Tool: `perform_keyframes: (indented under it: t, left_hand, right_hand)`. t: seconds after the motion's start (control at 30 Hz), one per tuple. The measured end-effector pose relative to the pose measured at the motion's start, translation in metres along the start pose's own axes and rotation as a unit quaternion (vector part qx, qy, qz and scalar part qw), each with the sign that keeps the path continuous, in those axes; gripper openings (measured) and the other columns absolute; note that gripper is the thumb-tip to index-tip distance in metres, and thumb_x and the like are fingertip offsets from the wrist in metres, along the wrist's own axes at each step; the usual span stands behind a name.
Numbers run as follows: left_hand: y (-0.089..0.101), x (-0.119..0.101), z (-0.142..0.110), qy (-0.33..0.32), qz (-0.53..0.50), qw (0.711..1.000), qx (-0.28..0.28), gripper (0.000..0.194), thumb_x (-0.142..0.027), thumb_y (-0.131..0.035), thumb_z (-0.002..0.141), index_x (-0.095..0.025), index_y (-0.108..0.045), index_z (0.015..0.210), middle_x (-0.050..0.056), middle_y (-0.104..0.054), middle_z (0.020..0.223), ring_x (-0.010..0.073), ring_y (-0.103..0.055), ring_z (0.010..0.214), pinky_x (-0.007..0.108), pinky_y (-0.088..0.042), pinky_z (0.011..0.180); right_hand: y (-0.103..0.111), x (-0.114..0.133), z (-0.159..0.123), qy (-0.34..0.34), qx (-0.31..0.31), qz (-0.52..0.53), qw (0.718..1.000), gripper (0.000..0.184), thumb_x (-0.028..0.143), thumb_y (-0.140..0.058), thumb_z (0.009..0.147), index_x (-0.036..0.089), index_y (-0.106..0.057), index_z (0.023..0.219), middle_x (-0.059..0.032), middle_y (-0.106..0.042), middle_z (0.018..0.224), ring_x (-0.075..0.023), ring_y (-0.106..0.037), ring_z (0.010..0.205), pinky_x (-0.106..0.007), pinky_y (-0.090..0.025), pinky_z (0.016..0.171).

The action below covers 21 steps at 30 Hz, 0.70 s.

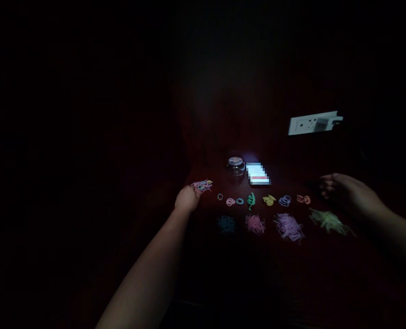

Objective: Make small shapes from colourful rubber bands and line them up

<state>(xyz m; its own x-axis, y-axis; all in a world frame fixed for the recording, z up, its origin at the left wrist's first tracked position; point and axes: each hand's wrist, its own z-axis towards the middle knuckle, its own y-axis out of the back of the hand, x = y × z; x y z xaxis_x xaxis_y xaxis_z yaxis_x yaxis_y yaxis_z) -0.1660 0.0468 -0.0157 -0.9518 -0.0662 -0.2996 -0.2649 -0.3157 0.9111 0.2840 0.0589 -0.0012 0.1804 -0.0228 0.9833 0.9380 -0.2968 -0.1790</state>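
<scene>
At the left end of the dark table, my left hand (187,199) has its fingers closed at the edge of a mixed-colour pile of small rubber bands (203,185). My right hand (350,191) is at the right, its fingers curled in and slightly blurred; anything within them is hidden. Near it lie orange hair ties (307,199) and a yellow-green heap of rubber bands (329,220). Purple (289,227), pink (255,224) and dark blue rubber bands (226,225) form separate heaps in the front row. Behind them, small hair ties (251,200) are grouped by colour.
A clear round jar (236,167) with a patterned lid stands at the back. Beside it is a lit phone (257,173), its screen blurred out. A white wall socket (312,123) with a plug in it is at the upper right. The surroundings are very dark.
</scene>
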Motion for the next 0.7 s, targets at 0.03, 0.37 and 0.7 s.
perform_keyframes:
  t: [0.03,0.37,0.7]
  left_hand:
    - [-0.001,0.000,0.000,0.001,-0.004,1.000,-0.004,0.027,-0.037,-0.050,0.088,-0.017,-0.068,0.087,0.012,-0.071,0.089,0.0202,-0.064,0.075,0.027,-0.043,0.066]
    - [-0.007,-0.011,0.002,-0.086,-0.155,0.984,-0.029,0.007,-0.019,-0.060,0.076,-0.016,-0.066,0.074,0.004,-0.069,0.082,0.0132,-0.060,0.071,0.022,-0.043,0.067]
    - [-0.003,-0.025,-0.003,-0.148,-0.247,0.957,0.017,0.016,-0.025,-0.058,0.082,-0.015,-0.065,0.072,0.001,-0.062,0.070,0.0106,-0.052,0.061,0.021,-0.038,0.058]
  right_hand:
    - [0.000,0.000,-0.001,0.013,0.001,-0.007,1.000,0.017,0.020,-0.051,0.090,0.016,-0.065,0.082,-0.0052,-0.060,0.072,-0.0115,-0.056,0.059,-0.024,-0.047,0.057]
    - [-0.009,0.020,-0.037,0.238,-0.019,-0.284,0.929,0.025,0.045,-0.061,0.082,0.020,-0.062,0.086,-0.0044,-0.057,0.068,-0.0141,-0.050,0.058,-0.031,-0.039,0.055]
    - [-0.120,0.032,-0.111,0.334,0.216,-0.470,0.788,0.014,0.034,-0.055,0.083,0.021,-0.060,0.079,-0.0025,-0.065,0.074,-0.0167,-0.059,0.063,-0.028,-0.043,0.057]
